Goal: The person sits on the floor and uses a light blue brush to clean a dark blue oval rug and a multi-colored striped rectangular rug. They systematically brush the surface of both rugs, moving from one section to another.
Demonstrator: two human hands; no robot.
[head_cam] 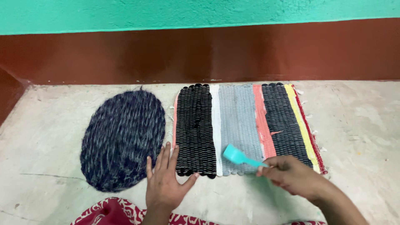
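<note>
A striped woven mat (pixel 241 125) with black, white, grey, salmon, yellow and red bands lies flat on the floor. My right hand (pixel 291 175) grips the handle of a small turquoise brush (pixel 235 155), whose head rests on the mat's grey band near its front edge. My left hand (pixel 166 181) lies flat with fingers spread on the floor, its fingertips touching the mat's front left corner. An oval dark blue and white fuzzy mat (pixel 123 139) lies just to the left of that hand.
The bare concrete floor (pixel 358 125) runs back to a wall with a dark red lower band (pixel 208 50) and turquoise above. A red and white patterned cloth (pixel 112 212) shows at the bottom edge, by my left wrist.
</note>
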